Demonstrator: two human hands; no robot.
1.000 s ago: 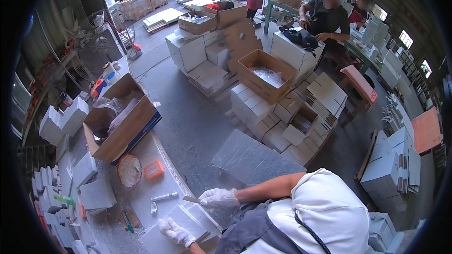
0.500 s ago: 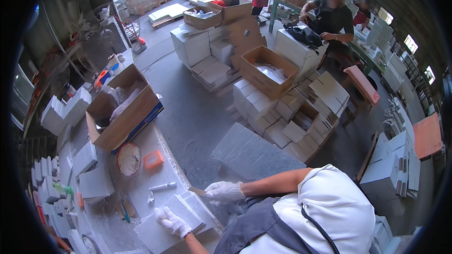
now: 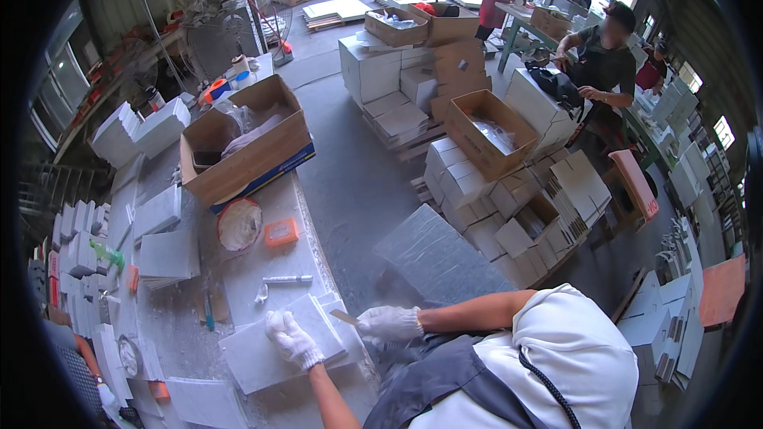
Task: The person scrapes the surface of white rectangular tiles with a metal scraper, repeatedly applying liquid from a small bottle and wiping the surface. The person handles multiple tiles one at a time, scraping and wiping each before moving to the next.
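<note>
My left hand (image 3: 292,340), in a white knit glove, rests on a light grey stone tile (image 3: 258,355), fingers laid on its surface. The tile lies on a small stack near the bench edge. Just right of it, my right hand (image 3: 391,323), also gloved, is closed around a flat scraper (image 3: 344,317). Its blade points left toward the tile's edge; the handle is hidden in the glove. Beyond the tile lie a white marker-like tube (image 3: 288,279), a bowl of white paste (image 3: 239,225) with a reddish rim, and an orange box (image 3: 280,232).
An open cardboard box (image 3: 246,139) stands on the dusty bench (image 3: 274,199). Tile stacks (image 3: 169,254) line its left side. Across the aisle are boxes piled on a pallet (image 3: 469,183) and a grey slab (image 3: 443,258). A co-worker (image 3: 604,56) stands beyond; another arm (image 3: 89,361) shows at lower left.
The view has shifted, so the surroundings sit further right. My left hand has slid a little way up the tile, toward its far side. My right hand keeps its hold on the scraper.
</note>
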